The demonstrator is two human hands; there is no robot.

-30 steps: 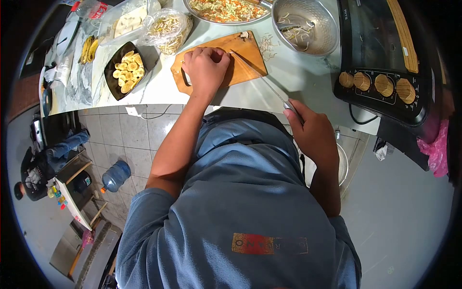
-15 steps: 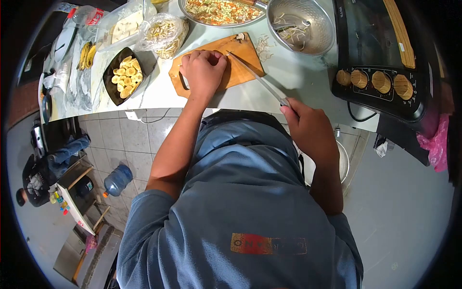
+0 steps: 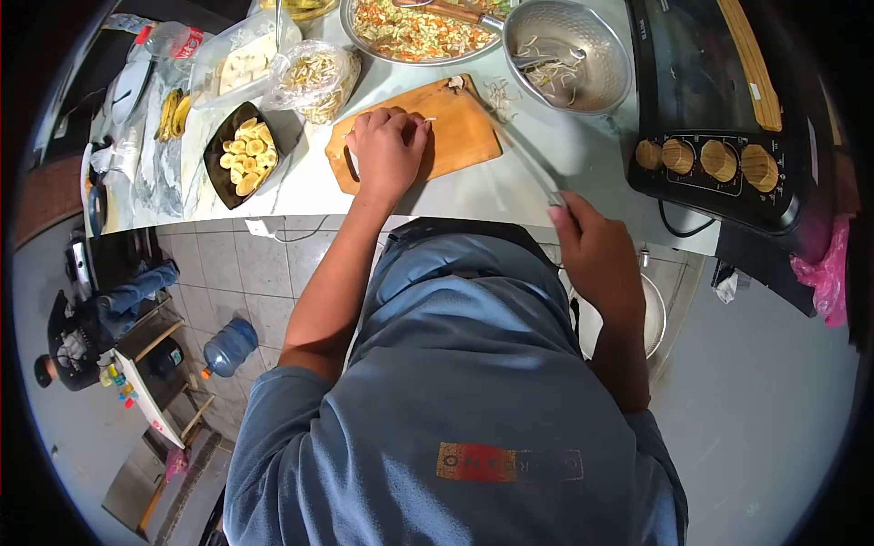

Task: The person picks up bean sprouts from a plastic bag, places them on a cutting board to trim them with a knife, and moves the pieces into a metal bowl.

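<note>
My right hand [image 3: 596, 259] is closed round the handle of a knife [image 3: 528, 159], whose blurred blade points up and left over the right part of the wooden cutting board [image 3: 460, 136]. On the board's left half rests my left hand [image 3: 387, 150], fingers curled and pressed together. A small pale piece [image 3: 430, 119] shows by its fingertips; what they hold underneath is hidden. Near the board's top edge lies a small brownish-white bit [image 3: 455, 83]. Thin pale shreds [image 3: 499, 96] are scattered on the counter just right of the board.
Behind the board are a tray of chopped vegetables [image 3: 419, 36] and a metal colander [image 3: 610, 55]. To the left stand a bag of sprouts [image 3: 314, 82], a plastic container [image 3: 214, 68] and a black bowl of slices [image 3: 218, 168]. An oven [image 3: 728, 136] is at right.
The knife blade has swung up and right, away from my left hand, and my right hand has shifted slightly right. The whole view has moved a little.
</note>
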